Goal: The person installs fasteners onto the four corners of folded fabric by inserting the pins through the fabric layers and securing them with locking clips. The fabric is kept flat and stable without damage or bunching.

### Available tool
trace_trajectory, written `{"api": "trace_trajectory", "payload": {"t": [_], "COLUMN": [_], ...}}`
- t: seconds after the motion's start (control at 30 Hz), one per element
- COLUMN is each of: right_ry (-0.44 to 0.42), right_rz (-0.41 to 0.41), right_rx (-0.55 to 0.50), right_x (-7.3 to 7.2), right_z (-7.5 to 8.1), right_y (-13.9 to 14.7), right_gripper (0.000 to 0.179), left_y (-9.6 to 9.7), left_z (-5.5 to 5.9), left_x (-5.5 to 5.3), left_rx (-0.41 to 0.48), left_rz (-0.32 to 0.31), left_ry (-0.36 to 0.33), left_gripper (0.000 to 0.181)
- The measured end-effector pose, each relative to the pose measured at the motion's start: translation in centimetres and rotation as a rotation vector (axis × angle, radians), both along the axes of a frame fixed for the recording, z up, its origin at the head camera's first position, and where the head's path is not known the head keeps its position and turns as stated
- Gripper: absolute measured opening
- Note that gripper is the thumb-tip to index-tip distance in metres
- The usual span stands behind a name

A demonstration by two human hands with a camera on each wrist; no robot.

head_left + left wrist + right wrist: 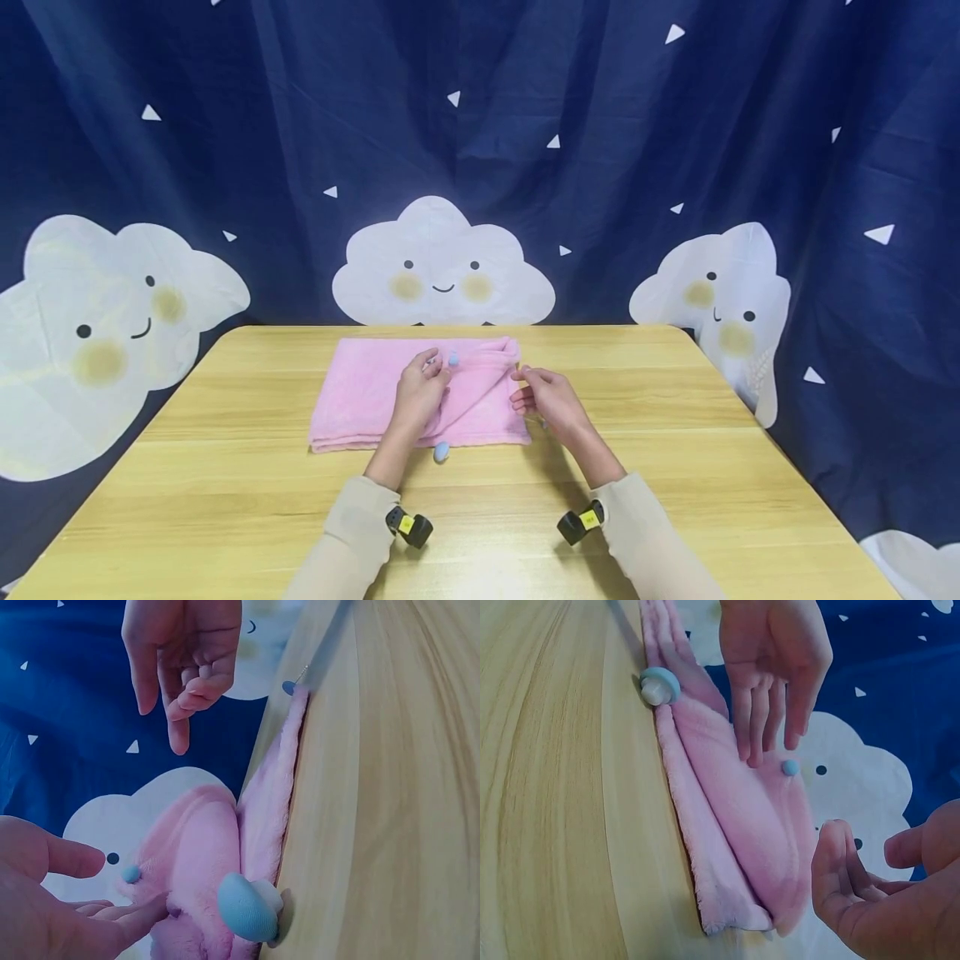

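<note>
A folded pink plush cloth (360,392) lies on the table, its right part turned over in a diagonal fold. My left hand (422,392) is over its middle, fingers extended; whether the fingertips touch the fabric I cannot tell. Just beyond them, a small blue knob (453,359) sits on the cloth. At the near edge is a blue mushroom-shaped piece (249,906) with a pale stem. My right hand (551,404) hovers by the cloth's right edge, fingers loosely bent, thumb apart, nothing visible between them. Near that corner lies another bluish piece (289,688) with a thin metallic part.
The light wooden table (225,517) extends around the cloth on all sides. Behind it hangs a dark blue curtain (495,167) with cloud faces and white triangles. Each wrist wears a black camera (408,527) over a beige sleeve.
</note>
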State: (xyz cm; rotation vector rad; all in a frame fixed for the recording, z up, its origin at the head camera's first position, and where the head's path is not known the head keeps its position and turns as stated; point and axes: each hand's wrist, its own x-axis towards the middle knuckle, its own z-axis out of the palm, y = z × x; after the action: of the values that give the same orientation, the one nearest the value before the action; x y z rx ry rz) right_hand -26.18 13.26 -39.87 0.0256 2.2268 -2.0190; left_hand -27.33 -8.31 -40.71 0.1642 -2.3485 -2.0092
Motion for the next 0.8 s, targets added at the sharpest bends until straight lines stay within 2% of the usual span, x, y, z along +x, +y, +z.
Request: {"api": "trace_trajectory", "payload": {"t": [0.23,0.53,0.67,0.8], "right_ry": [-0.005,-0.01,-0.014,-0.014], "right_rz": [-0.001,0.006,0.008,0.015], "right_rx": [-0.005,-0.014,-0.017,-0.018], "right_x": [-0.1,-0.2,-0.3,-0.3], "right_z": [-0.1,-0.1,-0.1,-0.2], "right_y": [0.0,-0.1,-0.1,-0.1], "right_gripper": [0.037,0.034,0.033,0.035], "left_y": [0.0,-0.1,0.1,1.0], "left_z": [0.0,1.7,2.3,1.9], "left_x": [0.1,0.8,1.3,1.7], "left_rx": [-0.014,-0.069,-0.163,-0.273], "left_rz": [0.005,0.05,-0.001,-0.086], "left_ry": [0.021,0.094,0.13,0.174], "left_gripper": [0.055,0.043,0.034,0.026]}}
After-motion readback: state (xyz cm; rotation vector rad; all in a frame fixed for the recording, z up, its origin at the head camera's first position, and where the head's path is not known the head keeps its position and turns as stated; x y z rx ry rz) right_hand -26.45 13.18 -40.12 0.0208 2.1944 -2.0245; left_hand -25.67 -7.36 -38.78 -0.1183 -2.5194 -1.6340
